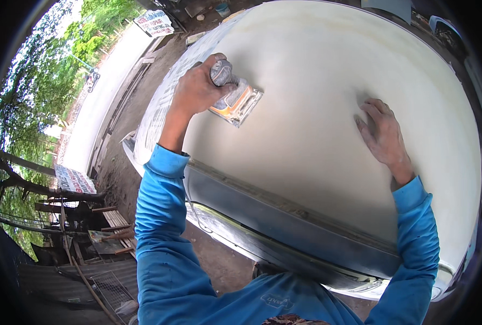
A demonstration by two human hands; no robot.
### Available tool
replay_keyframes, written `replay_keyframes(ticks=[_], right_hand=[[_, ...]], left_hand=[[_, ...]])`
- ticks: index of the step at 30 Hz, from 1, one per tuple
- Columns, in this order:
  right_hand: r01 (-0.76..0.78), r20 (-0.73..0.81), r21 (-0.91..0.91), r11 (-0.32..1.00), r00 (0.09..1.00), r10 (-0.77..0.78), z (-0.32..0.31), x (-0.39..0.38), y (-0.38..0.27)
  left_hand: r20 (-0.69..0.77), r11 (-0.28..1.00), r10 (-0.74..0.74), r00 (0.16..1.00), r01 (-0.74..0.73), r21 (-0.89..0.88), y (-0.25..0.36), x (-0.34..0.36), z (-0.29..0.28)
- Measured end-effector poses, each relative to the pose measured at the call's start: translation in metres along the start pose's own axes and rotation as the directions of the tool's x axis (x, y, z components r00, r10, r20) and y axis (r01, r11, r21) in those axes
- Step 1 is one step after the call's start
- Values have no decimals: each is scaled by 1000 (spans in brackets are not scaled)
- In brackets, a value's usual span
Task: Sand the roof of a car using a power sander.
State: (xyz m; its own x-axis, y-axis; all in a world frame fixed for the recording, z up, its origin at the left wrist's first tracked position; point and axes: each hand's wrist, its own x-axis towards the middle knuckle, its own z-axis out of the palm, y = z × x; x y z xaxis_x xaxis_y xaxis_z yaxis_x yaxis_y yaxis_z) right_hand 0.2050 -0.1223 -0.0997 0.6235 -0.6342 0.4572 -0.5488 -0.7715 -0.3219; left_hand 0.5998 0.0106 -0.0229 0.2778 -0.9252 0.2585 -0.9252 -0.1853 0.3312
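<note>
My left hand (195, 89) is wrapped round the rounded grey knob of a sander (237, 104) with a dusty orange and grey body. Its flat base lies against a broad, curved cream-coloured vehicle panel (306, 92), toward the panel's left side. Farther right, my right hand (383, 135) rests on the same panel with fingers apart and bent, holding nothing. Dust covers the fingers of both hands. What lies under the sander's base is hidden.
A dark ledge (290, 214) runs along the panel's near edge, close to my body. A thin cord (191, 208) hangs over it at left. Wooden boards (116, 225) and a wire grid (112, 292) lie at lower left. A road (103, 86) passes beyond. A bucket (222, 9) stands at the back.
</note>
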Motion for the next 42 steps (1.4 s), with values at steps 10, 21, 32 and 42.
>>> replay_keyframes(ticks=[10,21,32,42], right_hand=[[-13,10,23,1000,1000,13,-1,3,-3],[-1,-16,0,1000,1000,1,-3,1,-4],[7,0,0,1000,1000,-7,-3,2,1],[16,19,16,1000,1000,-17,-6,5,3]], left_hand=[[21,999,-36,999,37,-29,17,-72,-22],[-30,999,-39,999,39,-6,28,-84,-23],[-75,993,116,990,-117,-10,28,29,21],[-62,995,101,993,-102,-16,43,0,11]])
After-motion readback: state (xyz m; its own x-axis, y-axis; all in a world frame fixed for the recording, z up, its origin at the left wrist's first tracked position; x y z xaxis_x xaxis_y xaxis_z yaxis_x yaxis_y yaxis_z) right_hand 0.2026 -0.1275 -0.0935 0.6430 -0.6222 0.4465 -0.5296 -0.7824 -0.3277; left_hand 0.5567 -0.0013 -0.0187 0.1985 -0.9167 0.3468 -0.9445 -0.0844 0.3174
